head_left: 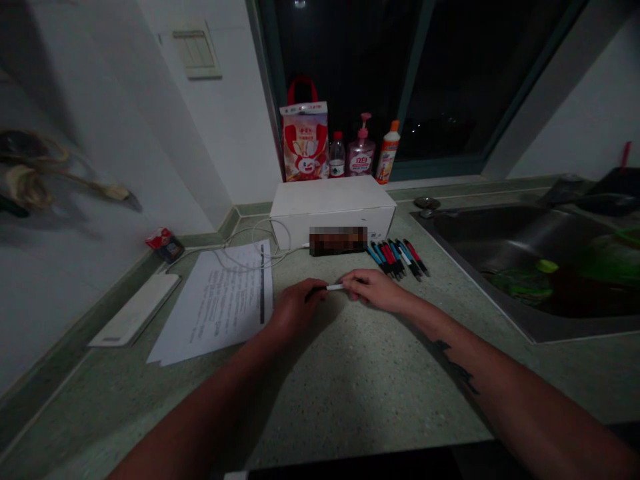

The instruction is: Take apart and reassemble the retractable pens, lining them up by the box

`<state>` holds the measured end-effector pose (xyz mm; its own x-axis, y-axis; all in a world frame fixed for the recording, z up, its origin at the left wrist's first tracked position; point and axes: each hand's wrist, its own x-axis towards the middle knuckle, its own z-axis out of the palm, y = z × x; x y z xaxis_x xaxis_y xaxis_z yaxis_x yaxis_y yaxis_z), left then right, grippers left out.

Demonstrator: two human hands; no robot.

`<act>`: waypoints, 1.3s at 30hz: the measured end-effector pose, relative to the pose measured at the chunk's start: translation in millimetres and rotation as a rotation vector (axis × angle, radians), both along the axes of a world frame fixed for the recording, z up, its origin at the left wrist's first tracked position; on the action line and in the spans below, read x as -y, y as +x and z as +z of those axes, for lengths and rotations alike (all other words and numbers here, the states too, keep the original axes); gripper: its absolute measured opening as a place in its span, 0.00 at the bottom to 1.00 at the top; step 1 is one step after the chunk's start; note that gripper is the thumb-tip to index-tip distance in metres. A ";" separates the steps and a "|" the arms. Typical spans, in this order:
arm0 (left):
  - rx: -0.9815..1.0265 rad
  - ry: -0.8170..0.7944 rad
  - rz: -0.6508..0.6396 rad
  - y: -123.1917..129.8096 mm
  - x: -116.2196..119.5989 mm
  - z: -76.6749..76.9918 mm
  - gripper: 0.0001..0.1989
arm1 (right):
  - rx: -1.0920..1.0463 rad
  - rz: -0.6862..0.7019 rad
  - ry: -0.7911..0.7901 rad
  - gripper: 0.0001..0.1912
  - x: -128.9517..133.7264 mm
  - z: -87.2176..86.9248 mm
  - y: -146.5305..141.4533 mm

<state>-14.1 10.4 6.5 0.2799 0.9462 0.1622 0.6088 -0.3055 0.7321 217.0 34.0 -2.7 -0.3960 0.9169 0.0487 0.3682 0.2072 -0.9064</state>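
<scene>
A white pen [335, 287] with a dark end lies across between my two hands, just above the counter. My left hand [299, 303] is closed on its dark left end. The fingertips of my right hand [369, 288] pinch its right end, which they partly hide. Beyond my right hand, several pens [397, 257] with blue, red and white barrels and black grips lie side by side. Straight ahead, a phone-like dark object [338, 241] with a blurred-out screen leans on a white box [333, 197].
Printed sheets [220, 300] and a flat white case [137, 313] lie to the left, under a white cable [235, 248]. A small red packet [165, 245] sits by the wall. At right is a metal sink [475, 267]. Bottles [361, 150] and a red bag [305, 143] stand behind the box.
</scene>
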 end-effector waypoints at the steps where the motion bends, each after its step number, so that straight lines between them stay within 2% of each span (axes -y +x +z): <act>1: -0.005 0.011 -0.012 0.6 0.5 -0.9 0.10 | 0.027 0.005 -0.004 0.22 0.6 -0.7 -0.9; 3: -0.015 0.017 -0.029 1.6 1.4 -1.7 0.10 | 0.056 -0.015 0.028 0.23 1.2 -1.2 -2.9; 7: -0.039 0.019 -0.028 2.5 2.1 -1.9 0.11 | 0.000 -0.045 0.135 0.11 1.1 -0.1 -5.1; 10: -0.055 0.061 -0.029 2.4 1.8 -3.1 0.11 | 0.027 0.006 0.096 0.12 1.8 0.0 -5.2; 13: -0.071 0.086 -0.047 2.7 2.4 -3.2 0.10 | 0.113 0.034 0.044 0.20 3.0 -0.1 -5.2; 18: -0.107 0.045 -0.034 3.5 4.0 1.0 0.11 | 0.033 -0.025 0.203 0.09 4.3 2.3 -6.6; 24: -0.097 0.102 -0.046 1.8 2.9 -1.4 0.11 | 0.130 0.041 0.102 0.16 4.3 0.4 -6.6; 29: -0.163 0.066 -0.032 3.0 2.5 -0.9 0.11 | 0.121 -0.018 0.261 0.06 4.9 0.4 -7.4; 36: -0.128 0.113 -0.048 2.0 3.2 -2.0 0.10 | 0.205 0.059 0.230 0.12 8.4 4.9 -10.0; 39: -0.167 0.056 -0.036 2.3 3.9 0.0 0.12 | 0.212 0.027 0.336 0.05 9.6 7.0 -10.2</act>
<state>-11.9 6.5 6.5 0.3404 0.9262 0.1623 0.7088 -0.3662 0.6028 206.9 24.3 4.3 -0.4533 0.8530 0.2587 0.5301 0.4913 -0.6911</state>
